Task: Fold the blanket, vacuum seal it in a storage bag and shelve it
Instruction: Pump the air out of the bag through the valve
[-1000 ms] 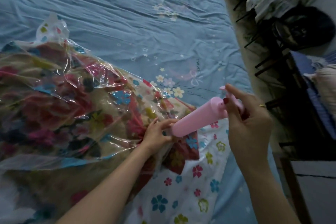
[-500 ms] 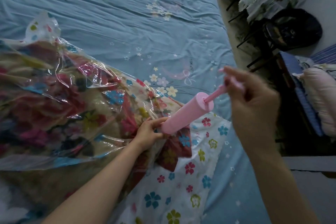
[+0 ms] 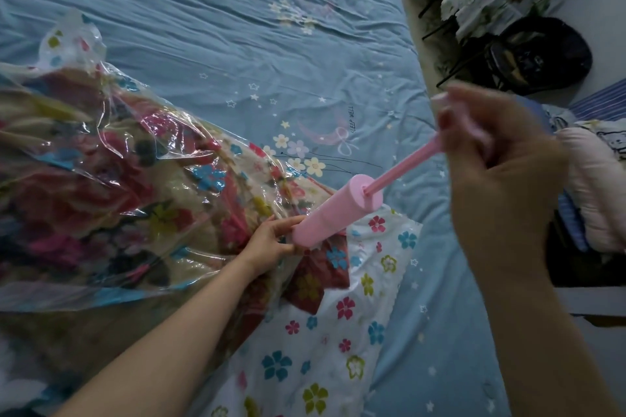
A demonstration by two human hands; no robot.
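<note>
Clear plastic, crinkled and glossy, is the storage bag [image 3: 111, 152] lying across the left half of the blue bedsheet [image 3: 237, 27], with the folded floral blanket [image 3: 84, 206] inside it; it looks puffy, so I judge much air remains to draw out. Just right of the blanket's bulk, the left hand [image 3: 271, 240] curls its fingers round the lower end of the pink pump [image 3: 333, 210], holding that end down where it meets the bag, though the valve itself is hidden beneath hand and barrel. Should that hold loosen or the barrel tilt, the nozzle could lift from the valve and air would leak back in. The loose film near the valve might also be sucked flat against it and block the flow. Further right, the thin piston rod [image 3: 403, 169] stands drawn well out of the barrel, and the right hand [image 3: 491, 162], blurred, is clenched round its handle. A pull off the barrel's axis could bend the rod or jerk the pump sideways from the left hand's grip. A flowered white cloth [image 3: 338, 332] lies below the pump.
</note>
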